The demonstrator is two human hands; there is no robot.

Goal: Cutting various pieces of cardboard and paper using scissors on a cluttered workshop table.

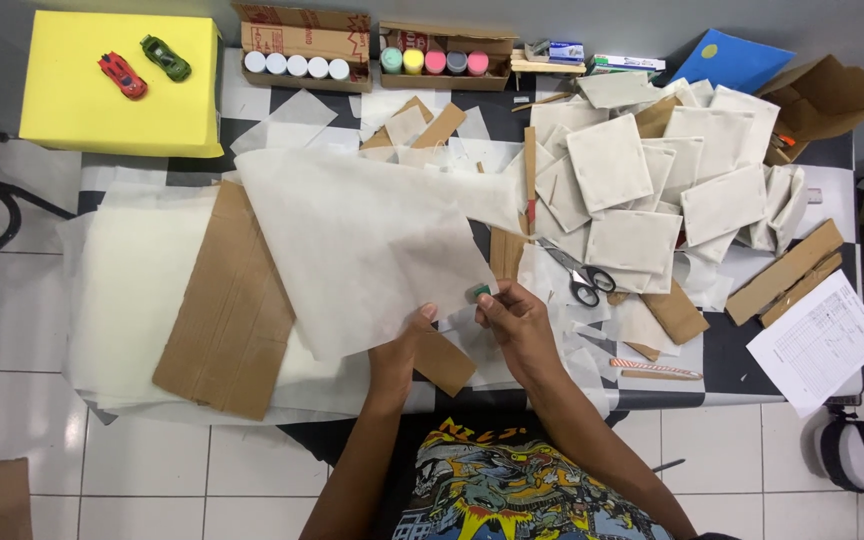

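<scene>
Head view — jars (296, 65) in cardboard box (304, 40)

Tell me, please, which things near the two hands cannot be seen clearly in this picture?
- Head view: the small green thing at the right hand is too small to identify.
- The left hand is partly hidden behind the white paper sheet that it holds.
- The cardboard piece is partly covered by that sheet.

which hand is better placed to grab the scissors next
Right, most likely. The right hand sits just beside the scissors, which lie to its right on the table, though it pinches a small green thing. The left hand holds the big white sheet, farther away.
</scene>
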